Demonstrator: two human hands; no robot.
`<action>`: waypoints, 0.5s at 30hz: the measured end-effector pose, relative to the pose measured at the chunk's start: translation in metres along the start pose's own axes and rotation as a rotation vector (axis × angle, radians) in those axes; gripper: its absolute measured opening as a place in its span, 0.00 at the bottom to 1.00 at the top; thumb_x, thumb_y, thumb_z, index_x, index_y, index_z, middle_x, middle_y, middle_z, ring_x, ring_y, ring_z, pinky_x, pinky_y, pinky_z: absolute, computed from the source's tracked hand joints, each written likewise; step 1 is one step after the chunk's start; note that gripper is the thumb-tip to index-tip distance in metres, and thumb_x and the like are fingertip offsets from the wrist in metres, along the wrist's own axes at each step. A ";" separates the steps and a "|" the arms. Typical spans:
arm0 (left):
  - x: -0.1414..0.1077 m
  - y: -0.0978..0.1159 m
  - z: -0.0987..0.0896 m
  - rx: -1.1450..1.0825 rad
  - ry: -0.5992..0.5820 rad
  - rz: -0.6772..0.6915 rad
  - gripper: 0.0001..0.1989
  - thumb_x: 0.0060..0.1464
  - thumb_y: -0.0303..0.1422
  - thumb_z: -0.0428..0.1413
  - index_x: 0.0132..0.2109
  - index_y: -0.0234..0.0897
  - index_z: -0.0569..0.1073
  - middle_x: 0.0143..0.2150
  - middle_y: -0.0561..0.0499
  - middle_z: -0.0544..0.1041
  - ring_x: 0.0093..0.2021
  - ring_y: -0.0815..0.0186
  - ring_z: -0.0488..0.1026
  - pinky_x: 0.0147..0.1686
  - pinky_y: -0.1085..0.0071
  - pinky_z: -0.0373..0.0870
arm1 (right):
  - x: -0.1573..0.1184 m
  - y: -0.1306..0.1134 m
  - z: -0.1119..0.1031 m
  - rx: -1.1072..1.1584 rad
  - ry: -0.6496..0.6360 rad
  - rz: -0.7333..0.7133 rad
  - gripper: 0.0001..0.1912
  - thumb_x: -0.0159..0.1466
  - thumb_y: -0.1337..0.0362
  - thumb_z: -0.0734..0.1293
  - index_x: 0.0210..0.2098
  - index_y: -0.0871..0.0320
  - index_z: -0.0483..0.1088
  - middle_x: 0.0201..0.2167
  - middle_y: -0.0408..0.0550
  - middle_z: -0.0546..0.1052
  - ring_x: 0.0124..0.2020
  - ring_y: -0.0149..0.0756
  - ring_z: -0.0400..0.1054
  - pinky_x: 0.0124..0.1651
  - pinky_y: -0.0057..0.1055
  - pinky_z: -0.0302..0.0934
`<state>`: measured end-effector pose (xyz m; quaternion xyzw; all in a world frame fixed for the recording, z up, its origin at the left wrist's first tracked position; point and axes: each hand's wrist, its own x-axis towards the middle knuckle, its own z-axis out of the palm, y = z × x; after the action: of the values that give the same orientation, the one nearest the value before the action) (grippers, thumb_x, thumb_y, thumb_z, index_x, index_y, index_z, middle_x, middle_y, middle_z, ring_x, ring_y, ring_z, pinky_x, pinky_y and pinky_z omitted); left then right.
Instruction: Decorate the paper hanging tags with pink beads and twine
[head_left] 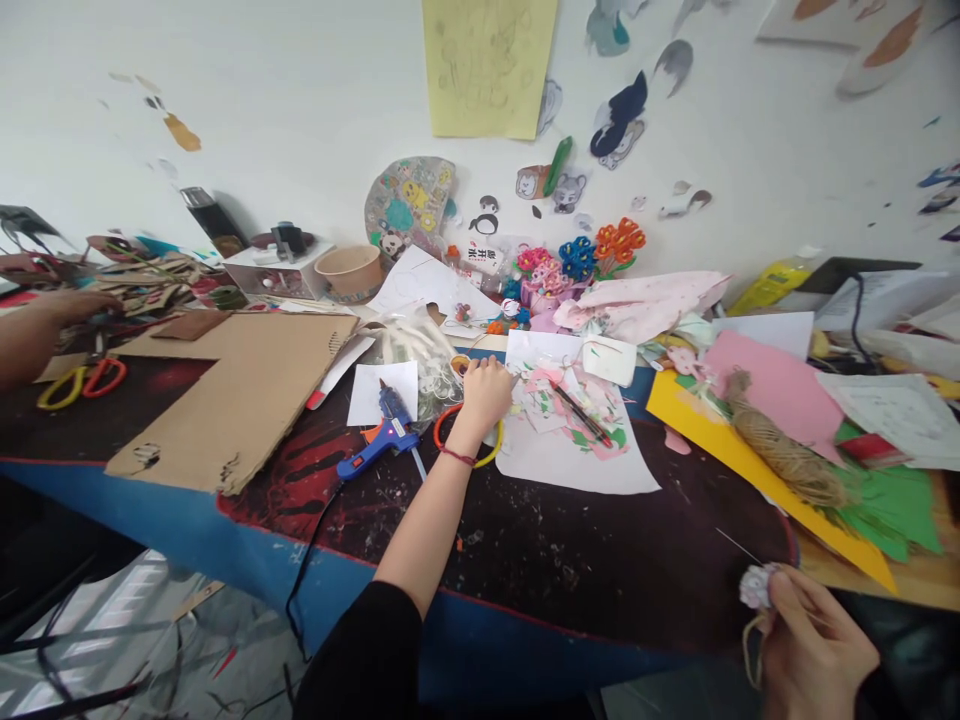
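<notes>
My left hand [487, 393] reaches to the middle of the table, over scissors [497, 445] with red and yellow handles; its fingers point away, and what they hold, if anything, is hidden. At the lower right my right hand [814, 635] pinches a small pale flower [756, 587]. A thin needle-like stick [739, 545] extends from the flower, and a beige cord [752, 650] hangs under it. A blue glue gun [386, 440] lies left of my left forearm. White paper [577, 468] with scraps and a pen [581, 412] is right of my left hand.
Cardboard [255, 400] covers the left of the table. Another person's hand [82, 305] is at the far left near scissors [82, 385]. Crocheted flowers [577, 258] stand at the back. Twine [780, 440] and coloured paper [769, 480] lie at the right.
</notes>
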<state>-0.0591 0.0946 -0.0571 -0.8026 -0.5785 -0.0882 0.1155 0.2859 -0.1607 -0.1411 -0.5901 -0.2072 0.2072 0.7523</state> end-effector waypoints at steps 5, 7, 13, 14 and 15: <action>-0.001 0.000 0.001 0.001 0.022 0.001 0.17 0.63 0.39 0.56 0.54 0.32 0.71 0.52 0.44 0.74 0.50 0.60 0.74 0.50 0.57 0.74 | 0.005 0.006 0.000 0.039 0.028 0.009 0.28 0.34 0.61 0.84 0.34 0.64 0.78 0.24 0.45 0.76 0.17 0.24 0.64 0.13 0.19 0.56; 0.000 0.000 0.001 -0.004 0.028 0.001 0.17 0.63 0.39 0.56 0.54 0.32 0.71 0.52 0.44 0.74 0.50 0.60 0.74 0.50 0.57 0.74 | 0.006 0.009 -0.001 0.043 0.034 0.026 0.29 0.35 0.60 0.83 0.35 0.65 0.78 0.25 0.45 0.77 0.17 0.25 0.66 0.13 0.20 0.59; 0.000 0.000 0.003 -0.035 0.043 -0.007 0.18 0.63 0.39 0.56 0.54 0.33 0.71 0.53 0.43 0.74 0.50 0.60 0.74 0.50 0.56 0.74 | 0.010 0.013 -0.003 0.041 0.012 0.057 0.27 0.39 0.60 0.82 0.36 0.65 0.77 0.24 0.43 0.76 0.16 0.25 0.66 0.14 0.20 0.61; 0.000 0.000 0.004 -0.042 0.044 -0.008 0.18 0.63 0.39 0.56 0.54 0.33 0.71 0.53 0.43 0.74 0.51 0.60 0.74 0.51 0.56 0.74 | 0.010 0.013 -0.003 0.041 0.003 0.060 0.27 0.39 0.60 0.82 0.36 0.65 0.77 0.23 0.43 0.76 0.16 0.25 0.66 0.14 0.20 0.61; 0.000 -0.001 0.004 -0.047 0.046 -0.008 0.18 0.63 0.39 0.56 0.55 0.33 0.71 0.53 0.43 0.73 0.51 0.60 0.74 0.51 0.56 0.74 | 0.010 0.013 -0.003 0.041 -0.005 0.063 0.26 0.39 0.60 0.82 0.36 0.65 0.77 0.23 0.43 0.76 0.16 0.25 0.66 0.14 0.20 0.61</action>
<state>-0.0598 0.0956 -0.0606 -0.8004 -0.5768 -0.1209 0.1094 0.2952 -0.1545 -0.1532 -0.5801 -0.1861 0.2364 0.7570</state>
